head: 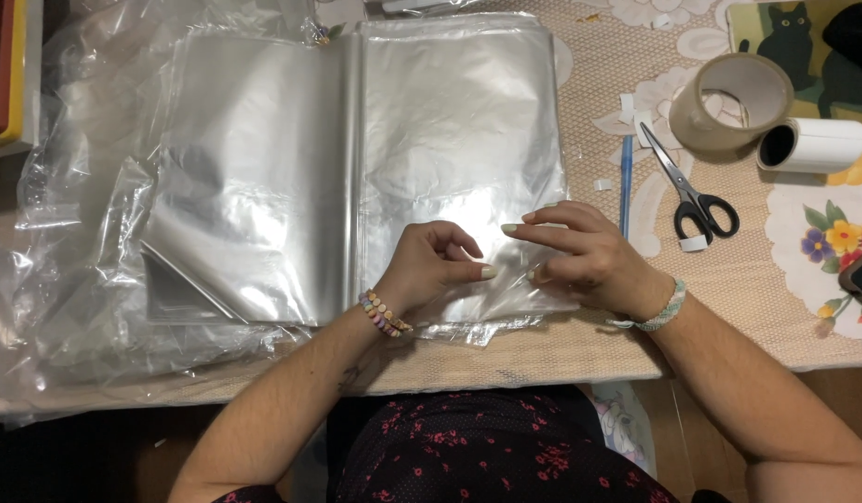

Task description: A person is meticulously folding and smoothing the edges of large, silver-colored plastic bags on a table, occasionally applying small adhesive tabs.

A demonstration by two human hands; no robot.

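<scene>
Head view, left hand (431, 268), right hand (580, 256), pinching glossy crinkled clear plastic sheets (356, 158)

To your right, the scissors (694, 191), tape roll (729, 101) and white roll (813, 144) crowd the surface (580, 359). Your hands have open room along the near edge; crumpled plastic wrap (68, 279) blocks the left side.

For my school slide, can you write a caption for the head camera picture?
Two hands, left hand and right hand, pinch the corner of clear plastic bags beside scissors and tape.
</scene>
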